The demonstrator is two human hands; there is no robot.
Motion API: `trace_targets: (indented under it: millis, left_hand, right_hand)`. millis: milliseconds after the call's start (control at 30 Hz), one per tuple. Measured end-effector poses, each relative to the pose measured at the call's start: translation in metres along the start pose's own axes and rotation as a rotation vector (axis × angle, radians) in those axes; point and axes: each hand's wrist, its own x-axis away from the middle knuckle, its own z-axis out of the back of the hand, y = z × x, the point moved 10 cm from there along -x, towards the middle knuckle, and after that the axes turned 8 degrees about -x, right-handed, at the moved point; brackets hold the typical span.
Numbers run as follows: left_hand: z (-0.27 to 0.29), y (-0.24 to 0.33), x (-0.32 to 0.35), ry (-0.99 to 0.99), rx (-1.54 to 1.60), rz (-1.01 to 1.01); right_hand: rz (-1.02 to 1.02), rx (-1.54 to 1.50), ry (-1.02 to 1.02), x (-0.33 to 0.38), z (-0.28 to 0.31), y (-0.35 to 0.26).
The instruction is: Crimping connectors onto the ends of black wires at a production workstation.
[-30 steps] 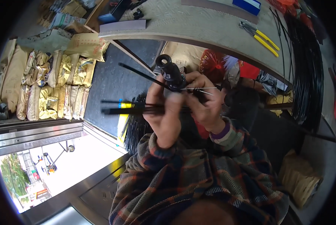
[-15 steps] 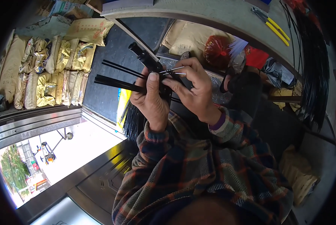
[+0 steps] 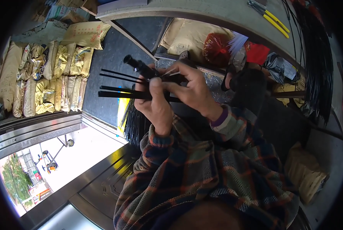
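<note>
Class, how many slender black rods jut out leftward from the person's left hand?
4: a top thin rod, a second thin rod beneath, then an upper thicker rod and a lowest thicker rod. Others may be hidden by the left hand.

We take this for a small workshop that doubles as a storeroom. At the far side we see a long grey workbench [image 3: 202,8], with yellow-handled pliers [image 3: 275,25] lying on it toward the right. A thick bunch of long black strands [image 3: 319,69] hangs down at the bench's right end. Beneath it we find a pale brown sack [image 3: 200,36] and a knotted red bag [image 3: 216,50]. On the left, tied brown packages [image 3: 45,84] stand packed side by side in rows. Near left, a metal-framed doorway [image 3: 37,134] opens onto bright ground outside, where we notice a wheeled frame [image 3: 51,165].
</note>
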Motion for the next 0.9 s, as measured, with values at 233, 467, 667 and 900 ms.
trace_targets:
  millis: [233,467,667,900]
  left_hand:
    - [0.003,-0.017,-0.003,-0.171,0.2,0.231]
    - [0.007,-0.024,0.001,-0.118,0.214,0.26]
    - [0.004,-0.025,0.004,-0.155,0.259,0.256]
    - [0.006,-0.018,0.006,-0.084,0.174,0.144]
  right_hand:
    - [0.088,0.004,-0.09,0.01,0.0,-0.003]
    - [0.171,0.135,0.044,0.016,0.011,-0.015]
    - [0.324,0.342,0.056,0.024,0.005,-0.026]
    - [0.108,0.213,-0.037,0.012,0.014,-0.014]
